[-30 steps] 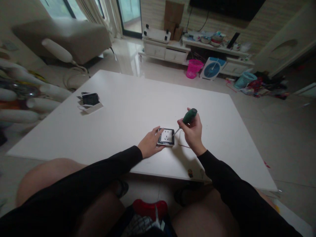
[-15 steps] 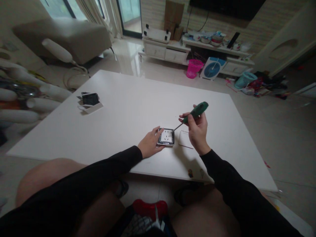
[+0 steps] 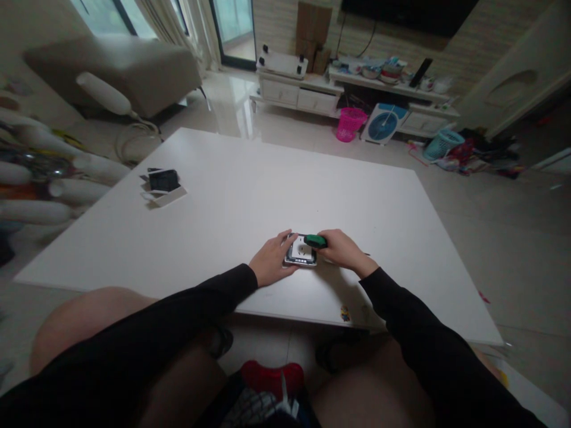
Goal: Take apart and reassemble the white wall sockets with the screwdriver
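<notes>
A white wall socket (image 3: 302,252) with a dark rim lies on the white table (image 3: 250,184). My left hand (image 3: 270,260) grips it from the left, fingers at its far side and thumb along its near edge. My right hand (image 3: 342,248) is wrapped round the green handle of a screwdriver (image 3: 315,241), which stands steeply over the socket's right side. The handle hides the screwdriver's shaft and tip. Under my right hand, a thin frame (image 3: 329,261) is mostly covered, with only bits of its edge showing.
At the table's far left sits an open white box (image 3: 170,198) with black parts (image 3: 164,180). A small cartoon sticker (image 3: 345,314) is at the near edge. Beyond the table are a pink basket (image 3: 351,123), a blue fan (image 3: 383,123) and a TV cabinet (image 3: 319,101).
My right hand has moved down and left, turning the screwdriver from a slant to nearly upright over the socket. My left hand has stayed on the socket.
</notes>
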The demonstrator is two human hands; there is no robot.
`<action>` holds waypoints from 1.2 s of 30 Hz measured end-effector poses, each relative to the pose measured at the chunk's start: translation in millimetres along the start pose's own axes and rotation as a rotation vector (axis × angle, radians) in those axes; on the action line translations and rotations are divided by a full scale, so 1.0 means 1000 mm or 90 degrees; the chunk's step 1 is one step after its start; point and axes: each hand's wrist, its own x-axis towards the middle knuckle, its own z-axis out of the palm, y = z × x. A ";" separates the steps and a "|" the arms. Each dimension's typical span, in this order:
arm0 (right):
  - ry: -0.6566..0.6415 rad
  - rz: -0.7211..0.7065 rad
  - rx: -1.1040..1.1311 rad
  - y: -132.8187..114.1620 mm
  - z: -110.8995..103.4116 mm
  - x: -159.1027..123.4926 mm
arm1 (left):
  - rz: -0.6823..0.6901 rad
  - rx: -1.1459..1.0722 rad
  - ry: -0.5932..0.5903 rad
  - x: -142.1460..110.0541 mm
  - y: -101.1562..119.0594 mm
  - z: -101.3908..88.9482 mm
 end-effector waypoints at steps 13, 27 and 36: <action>-0.050 -0.079 -0.207 -0.015 -0.004 -0.004 | 0.001 0.001 0.009 0.001 -0.001 0.001; -0.083 -0.143 -0.285 -0.017 -0.011 -0.008 | 0.014 -0.014 -0.017 0.002 0.002 -0.003; -0.086 -0.122 -0.290 -0.025 -0.010 -0.009 | 0.012 -0.008 -0.013 0.003 0.002 -0.003</action>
